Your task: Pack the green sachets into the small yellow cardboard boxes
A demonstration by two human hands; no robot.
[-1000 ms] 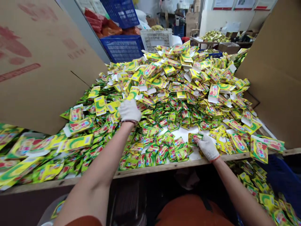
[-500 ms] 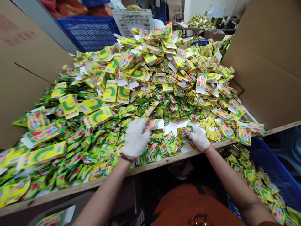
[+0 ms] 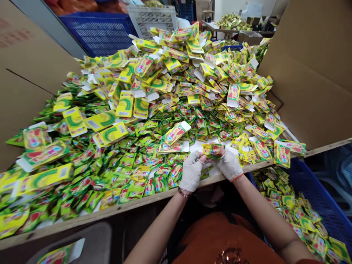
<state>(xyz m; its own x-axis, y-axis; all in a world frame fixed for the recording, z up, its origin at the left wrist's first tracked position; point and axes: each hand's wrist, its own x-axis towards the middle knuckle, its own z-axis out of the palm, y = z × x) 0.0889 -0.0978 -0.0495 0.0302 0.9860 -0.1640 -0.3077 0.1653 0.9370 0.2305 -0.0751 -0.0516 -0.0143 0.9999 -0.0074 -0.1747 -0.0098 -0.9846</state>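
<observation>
In front of me, at the front edge of the table, my right hand, in a white fingerless-tipped glove, pinches a small green and yellow candy packet. My left hand, gloved the same way, has its thumb and fingers closed at the packet's lower left end; whether more packets lie beneath is hidden. Just beyond my left hand, a small yellow carton with a white open flap leans over another open carton. Loose green packets spread to the left of my hands.
A high heap of yellow cartons covers the table behind the packets. Cardboard walls flank it. A wooden edge runs along the front. Below right stands a blue crate with filled cartons or packets; crates stand behind.
My left hand has let go of a yellow carton, leaving it on another carton, and moved right to meet my right hand. My right hand has shifted slightly left with the packet.
</observation>
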